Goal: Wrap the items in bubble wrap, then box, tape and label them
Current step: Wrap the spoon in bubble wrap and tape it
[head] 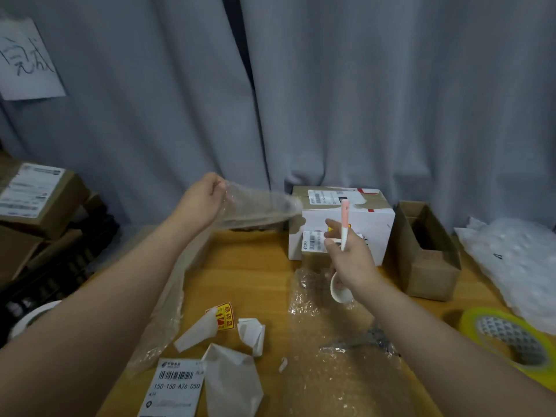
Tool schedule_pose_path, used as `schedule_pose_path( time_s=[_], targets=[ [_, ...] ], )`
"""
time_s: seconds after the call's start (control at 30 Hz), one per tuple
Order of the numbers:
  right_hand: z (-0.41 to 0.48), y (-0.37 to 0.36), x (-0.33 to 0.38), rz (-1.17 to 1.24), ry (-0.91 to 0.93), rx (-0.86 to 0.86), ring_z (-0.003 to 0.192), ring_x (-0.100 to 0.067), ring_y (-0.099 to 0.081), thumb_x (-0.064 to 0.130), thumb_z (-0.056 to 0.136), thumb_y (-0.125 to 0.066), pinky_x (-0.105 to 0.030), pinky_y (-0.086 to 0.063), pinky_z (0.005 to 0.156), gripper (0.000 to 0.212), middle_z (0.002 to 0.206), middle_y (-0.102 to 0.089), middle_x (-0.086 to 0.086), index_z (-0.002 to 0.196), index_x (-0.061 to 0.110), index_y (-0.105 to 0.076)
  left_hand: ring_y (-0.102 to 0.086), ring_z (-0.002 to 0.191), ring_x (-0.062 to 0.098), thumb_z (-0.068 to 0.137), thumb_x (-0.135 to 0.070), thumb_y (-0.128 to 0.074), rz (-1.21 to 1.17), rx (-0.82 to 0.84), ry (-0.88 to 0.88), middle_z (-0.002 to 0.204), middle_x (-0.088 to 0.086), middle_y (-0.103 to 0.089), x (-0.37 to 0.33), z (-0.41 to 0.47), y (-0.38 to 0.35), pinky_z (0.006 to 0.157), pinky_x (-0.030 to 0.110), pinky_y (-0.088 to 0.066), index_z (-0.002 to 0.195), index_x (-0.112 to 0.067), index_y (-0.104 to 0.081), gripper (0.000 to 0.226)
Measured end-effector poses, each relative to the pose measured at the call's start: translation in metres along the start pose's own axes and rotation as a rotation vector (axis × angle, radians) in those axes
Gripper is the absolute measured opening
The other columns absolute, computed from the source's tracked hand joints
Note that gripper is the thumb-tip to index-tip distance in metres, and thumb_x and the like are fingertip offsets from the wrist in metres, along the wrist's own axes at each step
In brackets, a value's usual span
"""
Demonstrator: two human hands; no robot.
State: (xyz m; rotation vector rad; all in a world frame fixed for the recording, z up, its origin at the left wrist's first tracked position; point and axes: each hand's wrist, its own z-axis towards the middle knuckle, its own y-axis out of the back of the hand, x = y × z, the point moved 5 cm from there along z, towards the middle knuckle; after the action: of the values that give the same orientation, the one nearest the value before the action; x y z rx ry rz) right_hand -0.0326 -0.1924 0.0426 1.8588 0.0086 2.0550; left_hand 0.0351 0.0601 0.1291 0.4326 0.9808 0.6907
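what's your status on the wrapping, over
Left hand pinching bubble wrap sheet aloft. Right hand gripping spoon, not yet wrapped. Open box waiting at right. Paper scraps cluttering table.

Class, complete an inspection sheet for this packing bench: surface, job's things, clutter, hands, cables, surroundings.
Surface: wooden table, partly covered by a flat bubble wrap sheet.
Job's things: white ceramic spoon with pink handle, open brown cardboard box, yellow tape roll, barcode label.
Clutter: crumpled white backing papers, yellow-red sticker.
Hands: left hand grips a lifted clear bubble wrap strip; right hand holds the spoon.
Cables: nothing seen.
Surroundings: grey curtain, stacked brown cartons.
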Motion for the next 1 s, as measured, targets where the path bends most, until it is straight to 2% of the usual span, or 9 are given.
schedule_pose_path(
  time_s=[0.07, 0.17, 0.23, 0.3, 0.37, 0.47, 0.57, 0.8, 1.0],
  targets=[
    [-0.001, 0.004, 0.017, -0.009, 0.105, 0.049, 0.116, -0.013, -0.052, 0.02, 0.091, -0.064, -0.019, -0.053, 0.077, 0.059, 0.119, -0.049, 0.014, 0.143, 0.031, -0.039, -0.057, 0.065, 0.009, 0.101, -0.015, -0.039, -0.141, -0.043, -0.015, 0.071, -0.005, -0.061, -0.021, 0.002, 0.014, 0.066, 0.025, -0.039, 0.094, -0.006, -0.05, 0.017],
    [-0.005, 0.014, 0.049, -0.024, 0.219, 0.114, 0.124, -0.01, -0.041, 0.028, 0.08, -0.076, -0.034, -0.046, 0.099, 0.095, 0.135, -0.041, 0.015, 0.149, 0.043, -0.014, -0.062, 0.049, 0.01, 0.102, -0.013, -0.039, -0.478, 0.039, -0.026, 0.068, 0.011, -0.06, -0.049, -0.001, 0.028, 0.052, 0.021, -0.05, 0.091, -0.008, -0.048, 0.014],
    [-0.004, 0.022, 0.064, 0.041, 0.182, 0.113, 0.124, -0.017, -0.047, 0.041, 0.07, -0.079, -0.036, -0.053, 0.087, 0.105, 0.148, -0.035, 0.005, 0.149, 0.044, -0.01, -0.06, 0.047, 0.011, 0.101, -0.012, -0.039, -0.587, 0.127, -0.08, 0.062, 0.005, -0.059, -0.065, -0.001, 0.038, 0.048, 0.019, -0.047, 0.088, -0.012, -0.047, 0.015],
    [-0.003, 0.026, 0.069, 0.14, 0.1, 0.147, 0.076, -0.01, -0.058, 0.052, 0.059, -0.076, -0.023, -0.049, 0.056, 0.11, 0.138, -0.044, 0.0, 0.15, 0.035, -0.018, -0.056, 0.049, 0.001, 0.101, -0.01, -0.039, -0.556, 0.193, -0.155, 0.063, 0.0, -0.054, -0.077, 0.0, 0.046, 0.052, 0.014, -0.045, 0.088, -0.015, -0.049, 0.017],
    [-0.006, 0.026, 0.067, 0.289, 0.017, 0.221, 0.046, -0.008, -0.037, 0.048, 0.06, -0.075, -0.021, -0.037, 0.037, 0.098, 0.105, -0.057, -0.003, 0.144, 0.023, -0.032, -0.047, 0.053, -0.004, 0.1, -0.008, -0.037, -0.499, 0.222, -0.206, 0.072, -0.001, -0.045, -0.086, -0.001, 0.047, 0.058, 0.01, -0.039, 0.089, -0.019, -0.049, 0.02],
    [-0.012, 0.034, 0.059, 0.402, -0.009, 0.221, 0.039, -0.008, -0.032, 0.036, 0.068, -0.077, -0.019, -0.031, 0.033, 0.056, 0.075, -0.066, -0.004, 0.112, 0.007, -0.058, -0.042, 0.05, -0.004, 0.1, -0.012, -0.042, -0.376, 0.144, -0.152, 0.069, -0.002, -0.044, -0.084, -0.009, 0.037, 0.055, 0.009, -0.035, 0.084, -0.02, -0.051, 0.019],
    [-0.018, 0.057, 0.051, 0.348, 0.014, 0.025, 0.042, -0.009, -0.035, 0.026, 0.079, -0.076, -0.021, -0.033, 0.036, 0.024, 0.057, -0.055, 0.005, 0.084, 0.01, -0.058, -0.042, 0.05, 0.002, 0.098, -0.021, -0.048, -0.079, -0.02, -0.11, 0.061, -0.004, -0.049, -0.067, -0.019, 0.03, 0.055, 0.022, -0.037, 0.082, -0.017, -0.052, 0.017],
    [-0.022, 0.101, 0.045, 0.278, 0.082, -0.216, 0.043, -0.008, -0.037, 0.026, 0.08, -0.076, -0.017, -0.035, 0.035, 0.028, 0.061, -0.046, -0.002, 0.076, 0.013, -0.051, -0.05, 0.071, 0.022, 0.099, -0.035, -0.041, 0.074, -0.087, -0.075, 0.071, -0.004, -0.053, -0.064, -0.046, 0.004, 0.064, 0.036, -0.039, 0.088, -0.016, -0.047, 0.023],
    [-0.026, 0.124, 0.042, 0.3, 0.156, -0.293, 0.043, -0.012, -0.039, 0.03, 0.085, -0.071, -0.023, -0.036, 0.037, 0.019, 0.058, -0.052, 0.003, 0.081, 0.016, -0.059, -0.054, 0.09, 0.029, 0.092, -0.017, -0.057, 0.166, 0.035, -0.214, 0.089, 0.005, -0.058, -0.069, -0.047, -0.014, 0.071, 0.03, -0.032, 0.098, -0.008, -0.062, 0.011]
  ],
)
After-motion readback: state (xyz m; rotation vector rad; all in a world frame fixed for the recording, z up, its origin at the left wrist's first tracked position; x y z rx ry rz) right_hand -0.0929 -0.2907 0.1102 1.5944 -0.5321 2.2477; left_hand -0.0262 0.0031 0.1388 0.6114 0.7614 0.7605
